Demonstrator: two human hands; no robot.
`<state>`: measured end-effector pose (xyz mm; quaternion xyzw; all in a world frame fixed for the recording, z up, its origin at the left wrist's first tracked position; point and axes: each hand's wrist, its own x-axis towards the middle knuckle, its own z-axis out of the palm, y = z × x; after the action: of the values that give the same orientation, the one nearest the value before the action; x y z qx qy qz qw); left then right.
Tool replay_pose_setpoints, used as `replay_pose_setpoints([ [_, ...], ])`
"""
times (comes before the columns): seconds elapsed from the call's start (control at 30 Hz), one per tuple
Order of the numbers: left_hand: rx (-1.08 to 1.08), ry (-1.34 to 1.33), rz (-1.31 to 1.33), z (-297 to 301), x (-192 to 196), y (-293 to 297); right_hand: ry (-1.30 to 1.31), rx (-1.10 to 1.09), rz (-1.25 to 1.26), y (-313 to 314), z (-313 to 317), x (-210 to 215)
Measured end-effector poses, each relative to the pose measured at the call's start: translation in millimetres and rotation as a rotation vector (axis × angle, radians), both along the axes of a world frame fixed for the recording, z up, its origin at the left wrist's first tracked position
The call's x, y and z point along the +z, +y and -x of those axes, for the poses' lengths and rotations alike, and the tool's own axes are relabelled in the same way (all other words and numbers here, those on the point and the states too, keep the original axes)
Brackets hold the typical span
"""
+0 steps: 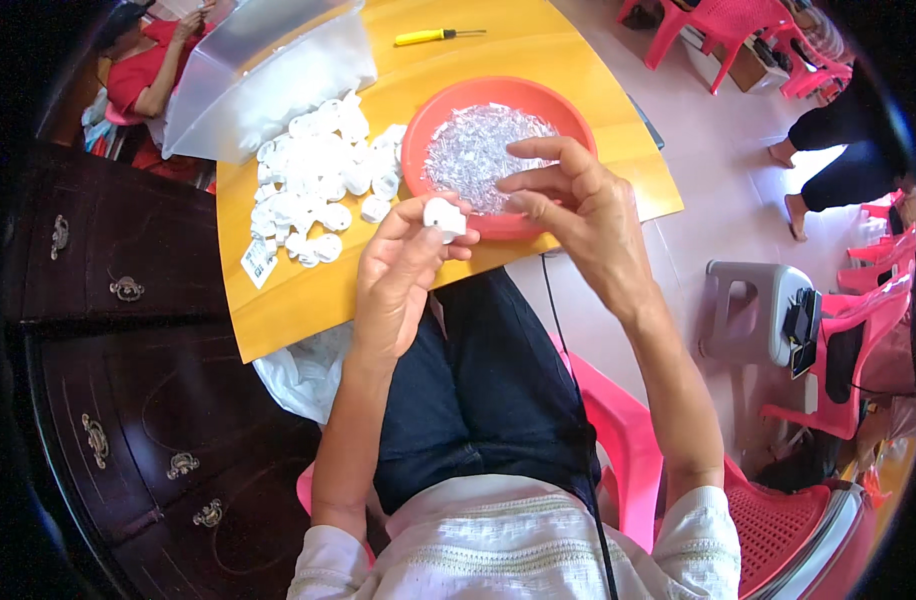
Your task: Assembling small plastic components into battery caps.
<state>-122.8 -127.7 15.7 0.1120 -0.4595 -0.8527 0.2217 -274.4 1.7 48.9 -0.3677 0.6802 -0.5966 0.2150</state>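
My left hand (pixel 403 265) holds a small white plastic cap (pixel 443 217) between thumb and fingers, just in front of the table's near edge. My right hand (pixel 568 200) hovers beside it over the rim of a red plastic bowl (pixel 423 135), fingertips pinched together; whether a tiny piece sits between them is too small to tell. The bowl is full of small clear plastic pieces (pixel 483 150). A heap of white caps (pixel 318 185) lies on the yellow wooden table (pixel 298 300) to the bowl's left.
A clear plastic bag (pixel 263 75) lies at the table's far left, a yellow-handled screwdriver (pixel 433 36) at the back. A dark wooden cabinet (pixel 128 380) stands on my left. Pink plastic chairs (pixel 848 340) and a grey stool (pixel 763 305) stand on my right; other people sit farther off.
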Motion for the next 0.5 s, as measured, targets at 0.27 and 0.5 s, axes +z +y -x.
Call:
replay_pose_setpoints([
  [0.27, 0.018, 0.180, -0.099, -17, -27, 13, -0.025, 0.049, -0.013, 12, -30, -5],
  [0.5, -0.003, 0.129, -0.067, -25, -26, 20, 0.171, 0.045, 0.033, 16, -45, -13],
])
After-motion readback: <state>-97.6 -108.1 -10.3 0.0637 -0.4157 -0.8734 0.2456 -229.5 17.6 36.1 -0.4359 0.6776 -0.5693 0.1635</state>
